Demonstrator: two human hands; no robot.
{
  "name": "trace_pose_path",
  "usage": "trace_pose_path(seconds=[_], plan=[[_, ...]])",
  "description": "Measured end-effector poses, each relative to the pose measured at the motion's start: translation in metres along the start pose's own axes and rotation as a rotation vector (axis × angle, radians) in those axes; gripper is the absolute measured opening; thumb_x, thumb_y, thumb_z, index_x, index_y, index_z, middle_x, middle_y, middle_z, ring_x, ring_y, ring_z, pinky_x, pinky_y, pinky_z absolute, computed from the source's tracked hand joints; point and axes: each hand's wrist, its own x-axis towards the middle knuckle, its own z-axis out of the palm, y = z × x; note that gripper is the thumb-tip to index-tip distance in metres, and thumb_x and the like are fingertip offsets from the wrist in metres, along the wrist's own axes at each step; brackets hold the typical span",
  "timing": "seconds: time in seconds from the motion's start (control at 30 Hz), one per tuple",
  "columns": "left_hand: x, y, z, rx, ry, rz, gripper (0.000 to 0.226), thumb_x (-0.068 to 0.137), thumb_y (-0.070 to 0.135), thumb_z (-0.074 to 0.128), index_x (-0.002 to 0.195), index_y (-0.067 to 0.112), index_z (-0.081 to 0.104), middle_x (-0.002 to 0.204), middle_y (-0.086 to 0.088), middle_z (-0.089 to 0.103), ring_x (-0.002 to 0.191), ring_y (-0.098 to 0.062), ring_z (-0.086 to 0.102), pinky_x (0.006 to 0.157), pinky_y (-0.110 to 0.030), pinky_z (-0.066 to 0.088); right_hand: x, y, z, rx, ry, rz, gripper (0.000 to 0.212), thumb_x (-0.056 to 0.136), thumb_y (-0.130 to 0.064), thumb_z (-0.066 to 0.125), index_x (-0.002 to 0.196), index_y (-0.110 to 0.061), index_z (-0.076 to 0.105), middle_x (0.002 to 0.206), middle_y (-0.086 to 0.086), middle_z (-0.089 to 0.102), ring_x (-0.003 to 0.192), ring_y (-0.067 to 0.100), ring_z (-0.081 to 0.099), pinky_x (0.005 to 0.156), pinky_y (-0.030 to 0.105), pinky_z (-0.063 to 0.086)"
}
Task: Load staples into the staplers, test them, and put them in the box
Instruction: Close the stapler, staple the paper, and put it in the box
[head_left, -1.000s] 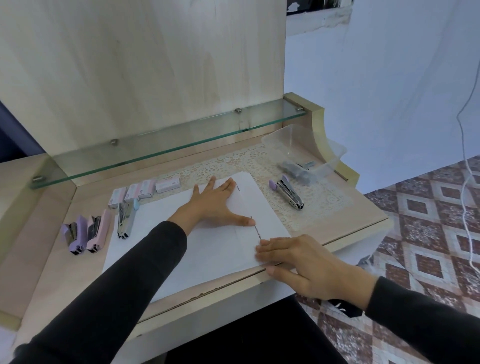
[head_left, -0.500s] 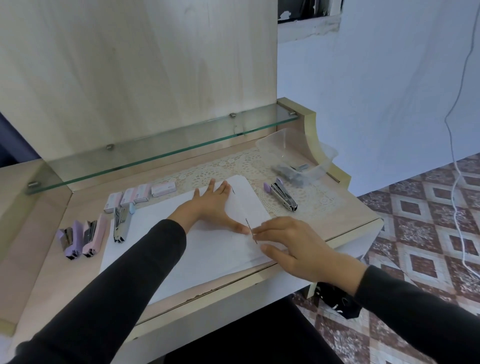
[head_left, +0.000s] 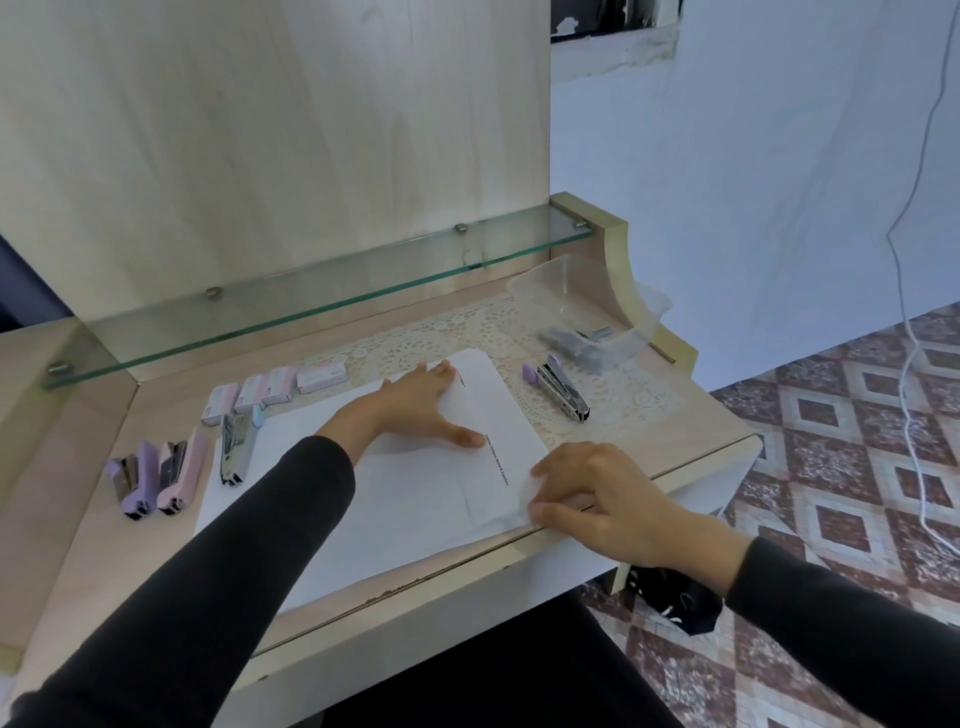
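White paper (head_left: 415, 488) lies flat on the desk. My left hand (head_left: 415, 410) presses on its far part, fingers spread. My right hand (head_left: 587, 493) pinches the paper's near right corner, which is lifted a little. A purple stapler (head_left: 558, 387) lies to the right of the paper on the lace mat. A clear plastic box (head_left: 587, 312) at the back right holds a grey stapler (head_left: 576, 343). At the left lie a purple stapler (head_left: 132, 480), a pink stapler (head_left: 179, 475) and a blue-tipped one (head_left: 236, 447). Several staple boxes (head_left: 280, 387) sit behind the paper.
A glass shelf (head_left: 311, 306) runs above the back of the desk in front of a wooden panel. The desk's front edge (head_left: 467, 566) is close under my right hand. A white cable (head_left: 904, 312) hangs at the right over a tiled floor.
My right hand has slid from the paper's right edge down to its near right corner and pinched it. My left hand stays pressed on the paper.
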Motion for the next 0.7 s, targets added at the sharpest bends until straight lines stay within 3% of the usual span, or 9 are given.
trace_pose_path(seconds=[0.07, 0.17, 0.33, 0.43, 0.57, 0.7], plan=[[0.003, -0.005, -0.004, -0.104, 0.089, 0.005, 0.101, 0.068, 0.059, 0.067, 0.145, 0.014, 0.019, 0.153, -0.001, 0.021, 0.139, -0.02, 0.02, 0.112, -0.035, 0.019, 0.01, 0.001, -0.007, -0.052, 0.134, 0.027, 0.033, 0.078, -0.038, 0.053, 0.065, -0.013, 0.071, 0.069, -0.003, 0.07, 0.073, 0.015, 0.061, 0.071, 0.031, 0.048], [0.004, -0.008, -0.001, -0.226, 0.226, -0.043, 0.093, 0.068, 0.054, 0.071, 0.142, 0.015, 0.029, 0.148, -0.002, 0.032, 0.135, -0.022, 0.03, 0.108, -0.035, 0.025, 0.034, 0.005, -0.023, -0.219, 0.219, 0.165, 0.016, 0.083, -0.024, 0.058, 0.083, -0.014, 0.071, 0.082, -0.003, 0.065, 0.073, 0.013, 0.053, 0.069, 0.03, 0.044], [0.009, -0.011, 0.007, -0.374, 0.442, -0.041, 0.078, 0.07, 0.043, 0.075, 0.136, 0.019, 0.041, 0.144, -0.001, 0.04, 0.131, -0.021, 0.035, 0.107, -0.035, 0.027, 0.068, 0.016, -0.028, -0.524, 0.154, 0.437, 0.04, 0.089, -0.041, 0.049, 0.106, -0.005, 0.056, 0.11, 0.012, 0.054, 0.099, 0.027, 0.054, 0.066, 0.03, 0.038], [0.009, -0.01, 0.012, -0.436, 0.524, -0.03, 0.068, 0.072, 0.036, 0.076, 0.131, 0.021, 0.047, 0.137, 0.002, 0.046, 0.126, -0.018, 0.037, 0.102, -0.031, 0.028, 0.081, 0.022, -0.02, -0.564, 0.108, 0.503, 0.04, 0.088, -0.044, 0.05, 0.095, -0.005, 0.056, 0.105, 0.012, 0.057, 0.09, 0.026, 0.055, 0.061, 0.029, 0.039], [0.012, -0.009, 0.013, -0.554, 0.656, -0.046, 0.046, 0.076, 0.022, 0.073, 0.119, 0.018, 0.058, 0.107, 0.0, 0.057, 0.099, -0.016, 0.049, 0.08, -0.02, 0.036, 0.089, 0.028, -0.014, -0.471, 0.157, 0.513, 0.045, 0.092, -0.048, 0.039, 0.075, -0.007, 0.047, 0.089, 0.011, 0.055, 0.075, 0.026, 0.052, 0.057, 0.029, 0.038], [0.015, -0.009, 0.012, -0.677, 0.651, -0.067, 0.02, 0.079, 0.012, 0.07, 0.099, 0.014, 0.068, 0.089, 0.001, 0.059, 0.072, -0.002, 0.047, 0.059, -0.004, 0.038, 0.092, 0.028, -0.015, -0.385, 0.179, 0.403, 0.024, 0.09, -0.026, 0.05, 0.098, -0.003, 0.053, 0.104, 0.012, 0.056, 0.083, 0.027, 0.051, 0.064, 0.029, 0.031]])
